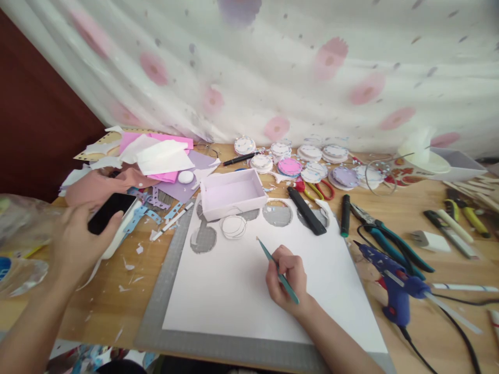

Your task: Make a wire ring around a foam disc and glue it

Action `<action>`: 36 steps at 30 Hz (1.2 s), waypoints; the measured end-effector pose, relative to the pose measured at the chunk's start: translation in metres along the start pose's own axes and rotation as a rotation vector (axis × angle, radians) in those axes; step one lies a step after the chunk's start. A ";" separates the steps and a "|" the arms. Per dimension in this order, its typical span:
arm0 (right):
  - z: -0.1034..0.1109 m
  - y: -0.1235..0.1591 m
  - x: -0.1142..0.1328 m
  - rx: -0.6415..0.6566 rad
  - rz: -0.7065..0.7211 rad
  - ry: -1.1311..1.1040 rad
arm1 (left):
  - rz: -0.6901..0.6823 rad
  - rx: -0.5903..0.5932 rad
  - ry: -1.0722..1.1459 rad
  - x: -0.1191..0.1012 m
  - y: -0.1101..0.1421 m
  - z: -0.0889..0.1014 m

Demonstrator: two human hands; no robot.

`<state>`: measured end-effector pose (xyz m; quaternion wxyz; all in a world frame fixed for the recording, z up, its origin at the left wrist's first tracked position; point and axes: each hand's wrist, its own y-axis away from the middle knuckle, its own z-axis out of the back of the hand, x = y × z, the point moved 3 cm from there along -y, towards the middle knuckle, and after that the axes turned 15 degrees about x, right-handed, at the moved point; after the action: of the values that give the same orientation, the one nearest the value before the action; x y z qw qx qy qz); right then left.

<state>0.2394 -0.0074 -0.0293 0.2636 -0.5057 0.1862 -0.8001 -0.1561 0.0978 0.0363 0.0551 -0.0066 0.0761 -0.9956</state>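
My right hand is closed around a thin teal pencil, its tip raised toward the cut-out holes in a large white sheet. The sheet lies on a grey cutting mat. My left hand reaches to the left edge of the table and grips a black phone that rests on a white object. A thin white ring lies on the sheet just below a shallow pale lilac box.
Round decorated discs line the back. A black marker, red scissors, pliers, a blue glue gun with its cord and several tools crowd the right side. Pink and white paper scraps pile at back left.
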 end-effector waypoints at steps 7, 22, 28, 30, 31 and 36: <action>0.000 -0.002 0.003 -0.015 -0.013 -0.011 | -0.753 -0.001 0.351 -0.111 0.060 -0.007; 0.001 -0.002 0.002 -0.067 -0.105 -0.056 | -1.086 0.137 0.350 -0.204 0.056 -0.042; 0.000 0.000 0.004 -0.079 -0.236 -0.132 | -1.058 0.103 0.423 -0.219 0.062 -0.040; -0.003 0.000 0.003 -0.045 -0.270 -0.147 | -1.019 0.111 0.481 -0.220 0.064 -0.042; -0.004 0.000 0.003 -0.023 -0.285 -0.146 | -1.000 0.121 0.510 -0.220 0.065 -0.043; -0.008 -0.001 0.000 0.058 -0.316 -0.099 | -0.954 0.156 0.601 -0.219 0.064 -0.049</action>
<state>0.2326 -0.0065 -0.0325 0.1580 -0.5598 0.0677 -0.8106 0.0672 0.0667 -0.0231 -0.4244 0.2474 0.0033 -0.8710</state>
